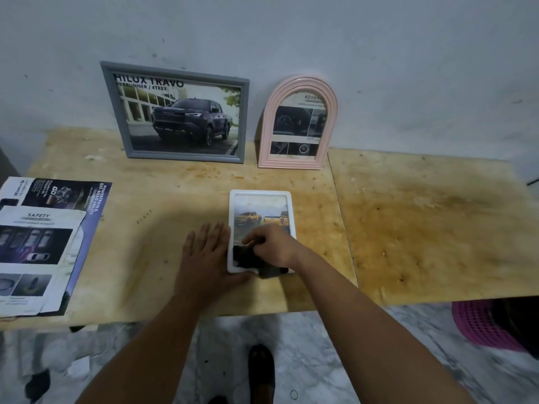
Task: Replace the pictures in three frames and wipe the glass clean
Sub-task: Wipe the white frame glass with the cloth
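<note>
— Which step?
— Wiping: right hand (272, 246) fingers bunched on a dark cloth (248, 256) on the white frame (259, 194), flat on the worktop (408, 228).
— Left hand (204, 252)?
— Fingers straight, steadying its edge. Next, likely sweep upward.

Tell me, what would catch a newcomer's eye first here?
Probably the two hands at the middle of the wooden table: the right hand grips a dark cloth on the white frame lying flat, while the left hand rests flat beside it. Behind, a grey frame with a truck picture and a pink arched frame lean against the wall.
</note>
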The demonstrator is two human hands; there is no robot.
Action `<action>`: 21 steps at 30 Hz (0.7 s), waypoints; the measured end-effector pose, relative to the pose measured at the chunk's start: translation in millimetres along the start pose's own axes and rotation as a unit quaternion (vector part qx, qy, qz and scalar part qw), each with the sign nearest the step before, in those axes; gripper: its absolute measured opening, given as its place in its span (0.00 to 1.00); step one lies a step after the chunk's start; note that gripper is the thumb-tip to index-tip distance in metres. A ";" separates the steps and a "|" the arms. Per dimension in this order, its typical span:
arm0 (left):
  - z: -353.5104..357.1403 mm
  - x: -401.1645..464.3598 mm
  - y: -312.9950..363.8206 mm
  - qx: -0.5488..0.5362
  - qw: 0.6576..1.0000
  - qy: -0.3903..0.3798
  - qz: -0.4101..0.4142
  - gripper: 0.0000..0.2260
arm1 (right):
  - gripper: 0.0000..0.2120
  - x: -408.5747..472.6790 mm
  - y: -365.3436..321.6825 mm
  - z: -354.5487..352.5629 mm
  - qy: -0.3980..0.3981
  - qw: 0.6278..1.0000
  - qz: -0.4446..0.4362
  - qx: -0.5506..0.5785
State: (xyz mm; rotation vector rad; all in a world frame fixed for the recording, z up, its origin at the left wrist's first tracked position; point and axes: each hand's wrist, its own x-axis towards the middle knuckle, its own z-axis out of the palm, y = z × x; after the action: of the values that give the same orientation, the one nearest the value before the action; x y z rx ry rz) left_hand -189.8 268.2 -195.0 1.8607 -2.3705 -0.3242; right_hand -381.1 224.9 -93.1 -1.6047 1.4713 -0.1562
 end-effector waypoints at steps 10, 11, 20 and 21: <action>1.3 -0.8 1.1 0.005 1.000 -0.011 -0.008 0.53 | 0.25 -53.2 147.7 -132.2 0.249 0.764 0.132 0.580; 1.8 -0.5 1.5 0.004 1.000 -0.009 -0.008 0.53 | 0.23 -57.3 158.2 -134.4 0.276 0.800 0.170 0.506; -27.3 17.6 8.5 0.047 0.987 -0.147 -0.052 0.64 | 0.15 -77.1 190.1 -113.4 0.307 0.897 0.318 0.012; -33.7 19.3 11.6 0.050 0.984 -0.156 -0.062 0.64 | 0.17 -78.9 185.7 -114.3 0.301 0.894 0.333 0.011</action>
State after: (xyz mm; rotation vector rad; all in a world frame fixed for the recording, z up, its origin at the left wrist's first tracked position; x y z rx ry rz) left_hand -198.2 248.7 -160.4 2.1503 -2.5097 -0.5578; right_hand -609.5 257.1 -117.2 -0.9743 2.4091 -0.2876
